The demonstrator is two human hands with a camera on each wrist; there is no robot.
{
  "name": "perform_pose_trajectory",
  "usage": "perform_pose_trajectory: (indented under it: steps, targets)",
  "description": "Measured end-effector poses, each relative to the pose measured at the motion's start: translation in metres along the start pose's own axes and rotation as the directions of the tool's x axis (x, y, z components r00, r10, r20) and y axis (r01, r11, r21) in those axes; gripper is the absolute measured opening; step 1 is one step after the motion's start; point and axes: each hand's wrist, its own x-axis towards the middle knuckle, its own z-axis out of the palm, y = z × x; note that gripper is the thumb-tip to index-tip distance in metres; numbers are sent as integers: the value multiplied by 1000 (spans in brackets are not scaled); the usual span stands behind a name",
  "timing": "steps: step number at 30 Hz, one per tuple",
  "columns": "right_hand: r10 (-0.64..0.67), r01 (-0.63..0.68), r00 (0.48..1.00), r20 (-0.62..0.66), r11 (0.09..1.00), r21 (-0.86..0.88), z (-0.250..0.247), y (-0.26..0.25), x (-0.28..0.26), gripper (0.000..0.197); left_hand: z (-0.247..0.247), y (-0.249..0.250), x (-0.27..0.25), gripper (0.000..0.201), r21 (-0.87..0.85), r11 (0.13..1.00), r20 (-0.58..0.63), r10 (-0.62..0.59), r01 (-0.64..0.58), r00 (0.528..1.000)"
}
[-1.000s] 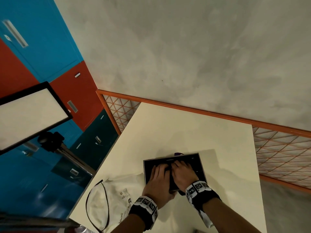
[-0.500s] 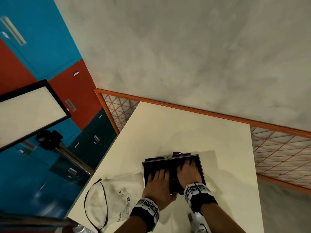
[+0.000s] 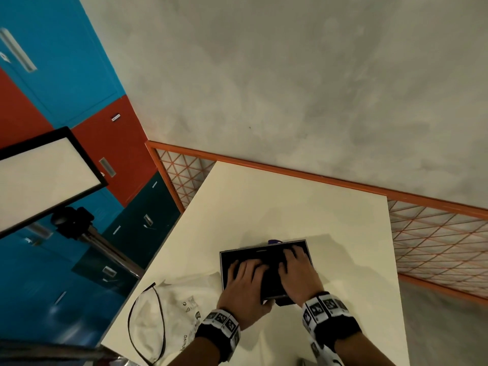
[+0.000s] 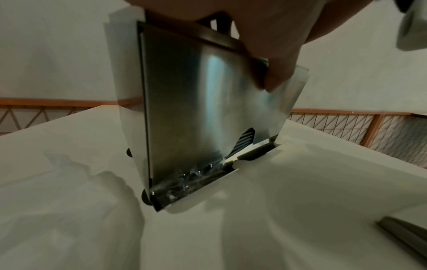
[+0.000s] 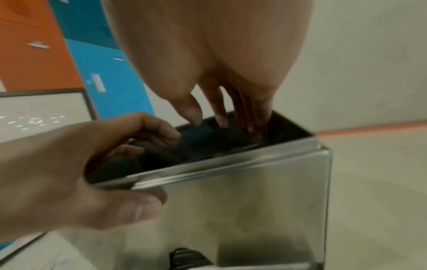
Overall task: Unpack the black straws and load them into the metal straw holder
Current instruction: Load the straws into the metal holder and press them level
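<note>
the left hand (image 5: pixel 76 175) grips the near rim of the holder (image 5: pixel 242 201) to steady it, while the right hand (image 5: pixel 208 54), fingers straight, presses the straws (image 5: pixel 208 138) down inside, under both hands.

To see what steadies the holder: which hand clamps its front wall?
The left hand: thumb outside the metal straw holder wall, fingers curled inside. The right hand only reaches its fingers in from above.

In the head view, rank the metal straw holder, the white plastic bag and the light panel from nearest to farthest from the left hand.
1. Metal straw holder: under the left hand, touched.
2. White plastic bag: on the table, left of it.
3. Light panel: off the table, far left.
</note>
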Motion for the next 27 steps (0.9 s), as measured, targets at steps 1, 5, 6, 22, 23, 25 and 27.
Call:
perform_pose_trajectory:
  steps: [1,5,6,22,23,25,27]
  targets:
    - [-69,68,997,-35,998,-10,-6,0,-6,26,-3,-1,1,57,-16,1000,-15,13,-13,1000]
    - [-270,276,950,153,961,-18,-15,3,-26,23,-4,-9,7,35,-58,995,134,92,-84,987]
    - [-300,317,928,221,948,-43,-13,6,-31,25,-3,-10,8,36,-79,994,183,83,-70,980]
    - [-174,388,745,644,899,-206,-6,-19,-21,41,2,-11,11,39,-262,953,335,-57,151,940]
    - [-171,387,741,649,899,-206,-5,-19,-20,41,1,-11,11,37,-263,948,351,-81,181,933]
    - [-171,376,745,645,906,-195,-3,-18,-19,40,1,-11,10,35,-238,948,386,-105,209,916]
    - [-175,350,747,641,923,-157,-2,-17,-20,41,3,-11,9,36,-211,953,420,-111,216,901]
